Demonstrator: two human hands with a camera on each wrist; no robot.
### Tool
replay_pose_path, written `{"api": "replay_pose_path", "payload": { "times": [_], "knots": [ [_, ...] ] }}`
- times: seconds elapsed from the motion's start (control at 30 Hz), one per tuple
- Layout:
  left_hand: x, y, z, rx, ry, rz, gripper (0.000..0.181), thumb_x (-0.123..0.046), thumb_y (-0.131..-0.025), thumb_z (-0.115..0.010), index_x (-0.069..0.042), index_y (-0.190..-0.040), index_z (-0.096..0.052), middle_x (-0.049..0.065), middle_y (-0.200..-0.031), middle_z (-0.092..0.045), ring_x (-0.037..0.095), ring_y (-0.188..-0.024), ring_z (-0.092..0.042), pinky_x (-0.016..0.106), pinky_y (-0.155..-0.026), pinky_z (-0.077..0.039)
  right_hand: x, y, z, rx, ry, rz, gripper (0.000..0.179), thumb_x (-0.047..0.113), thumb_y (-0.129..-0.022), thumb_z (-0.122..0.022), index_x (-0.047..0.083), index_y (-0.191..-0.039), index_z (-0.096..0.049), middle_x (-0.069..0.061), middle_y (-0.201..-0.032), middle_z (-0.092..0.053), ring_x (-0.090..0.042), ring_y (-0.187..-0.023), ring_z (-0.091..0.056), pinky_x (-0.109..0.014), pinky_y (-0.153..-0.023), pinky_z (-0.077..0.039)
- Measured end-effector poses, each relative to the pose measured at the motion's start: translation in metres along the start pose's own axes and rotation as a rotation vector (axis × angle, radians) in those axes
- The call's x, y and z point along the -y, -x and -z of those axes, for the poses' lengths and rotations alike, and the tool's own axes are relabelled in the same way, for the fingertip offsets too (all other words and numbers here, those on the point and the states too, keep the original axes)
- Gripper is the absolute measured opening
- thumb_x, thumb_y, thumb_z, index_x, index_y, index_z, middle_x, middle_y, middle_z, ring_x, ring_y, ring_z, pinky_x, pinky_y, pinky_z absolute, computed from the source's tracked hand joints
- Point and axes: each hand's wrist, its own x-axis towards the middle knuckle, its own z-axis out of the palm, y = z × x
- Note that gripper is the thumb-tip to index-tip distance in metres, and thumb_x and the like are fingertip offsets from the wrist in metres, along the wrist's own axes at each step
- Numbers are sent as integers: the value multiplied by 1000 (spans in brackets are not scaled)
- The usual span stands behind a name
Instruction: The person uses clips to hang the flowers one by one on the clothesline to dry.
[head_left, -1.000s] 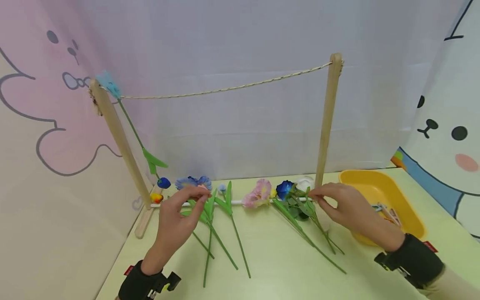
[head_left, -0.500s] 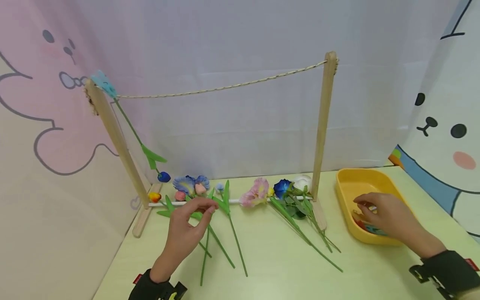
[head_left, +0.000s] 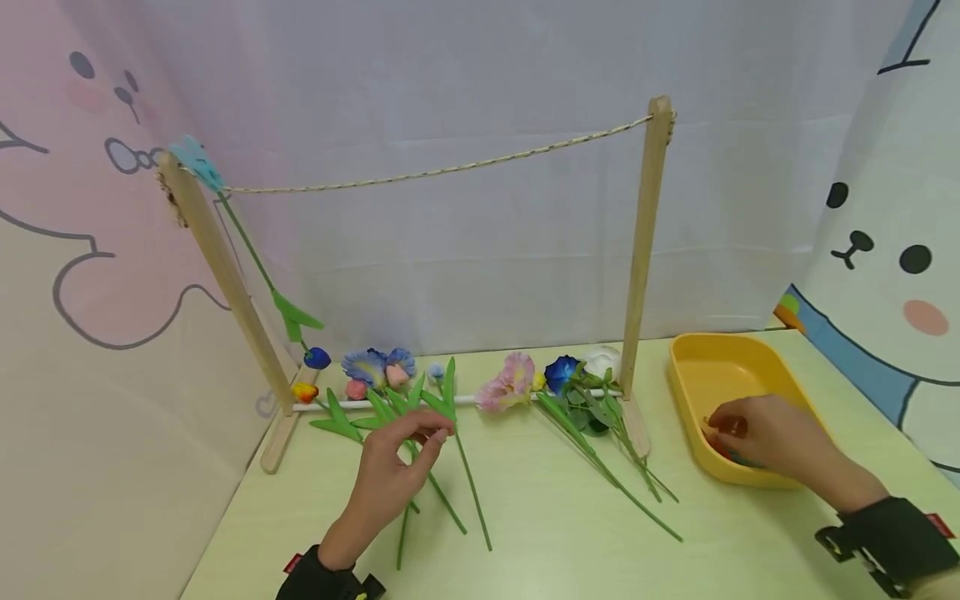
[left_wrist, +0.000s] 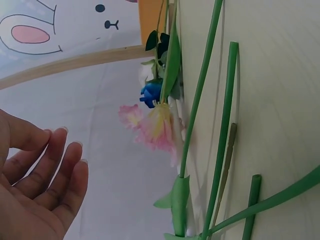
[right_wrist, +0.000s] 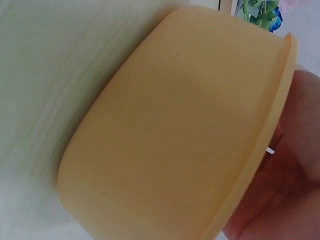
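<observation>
"How is the left hand point(head_left: 393, 475)?"

"Hovering above the green stems point(head_left: 471, 483), fingers loosely bent, nothing in its grasp"

"And the right hand point(head_left: 780, 446)?"

"Its fingers dip into the yellow tray point(head_left: 720, 371), at some small coloured pieces point(head_left: 717, 447); I can't tell how far they're spread or whether they hold one"

"Where's the tray?"

"On the table point(head_left: 555, 533), right of the right wooden post point(head_left: 643, 250). Over left, a blue tulip point(head_left: 317, 358) hangs head-down from the rope point(head_left: 435, 172) by a light-blue clip point(head_left: 197, 162)"
</observation>
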Motion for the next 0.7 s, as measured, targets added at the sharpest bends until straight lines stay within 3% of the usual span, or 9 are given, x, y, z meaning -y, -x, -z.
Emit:
{"api": "replay_pose_path", "payload": {
  "times": [0.3,0.7],
  "knots": [
    [7,10,-12,100,39,89,20,-10,-95,-65,-25,-108,-70,-7,-96,-71,11,-82,-66,28,-65,-58,-1,-4,-9,103,-24,-11,12,14,-75,-80,11,-86,-75,3,-74,-68,-9,-62,-56,-31,-58,-55],
    [9,12,-25,144,61,97,26,-8,-93,-67,-31,-105,-68,-11,-96,-71,15,-81,-68,27,-65,-58,2,-17,-14,165,-40,-79,22,12,-81,-74,3,-101,-72,0,-78,-65,-14,-65,-53,-33,-60,-52]
  ]
}}
